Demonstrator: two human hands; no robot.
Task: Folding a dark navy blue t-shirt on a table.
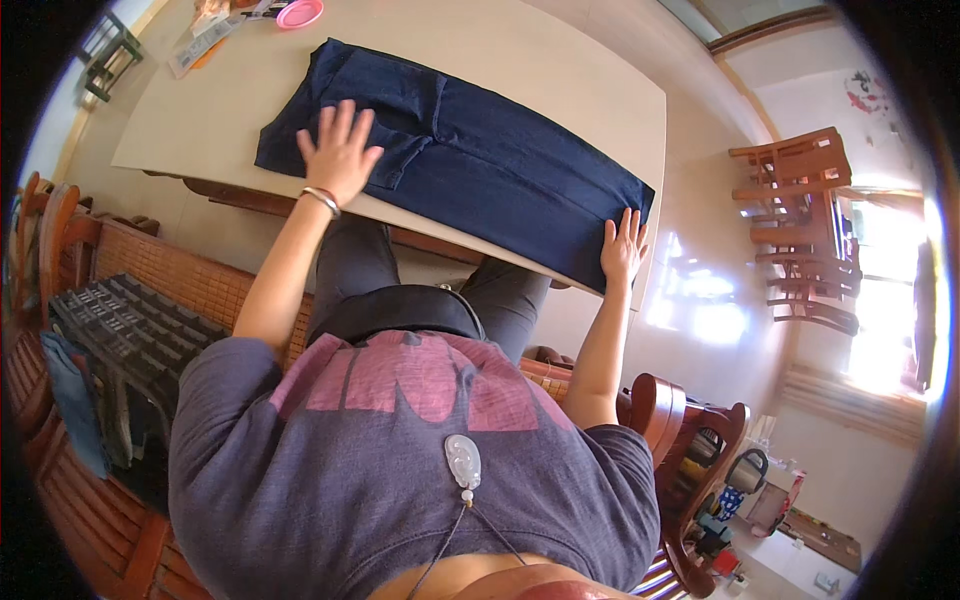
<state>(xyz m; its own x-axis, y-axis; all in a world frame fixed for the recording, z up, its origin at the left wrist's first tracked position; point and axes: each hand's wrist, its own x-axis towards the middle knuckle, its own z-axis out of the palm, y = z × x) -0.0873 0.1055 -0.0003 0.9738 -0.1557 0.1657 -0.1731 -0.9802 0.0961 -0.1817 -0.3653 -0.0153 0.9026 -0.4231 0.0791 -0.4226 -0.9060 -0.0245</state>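
Observation:
A pair of dark blue trousers (510,165) lies folded lengthwise across the beige table (450,34), its waist end at the left and its leg ends at the right. My left hand (337,154), with a bangle at the wrist, is spread palm down at the upper part of the trousers, near a pocket; whether it presses on the cloth I cannot tell. My right hand (624,246) lies flat on the near corner of the leg ends, fingers pointing away from me. Neither hand grips anything.
A pink dish (300,13) and a plastic packet (202,46) sit at the table's far left. Beside me on the wooden bench stands a black plastic crate (135,322), with blue cloth (75,405) hanging by it. Wooden chairs (799,187) stand stacked at the right.

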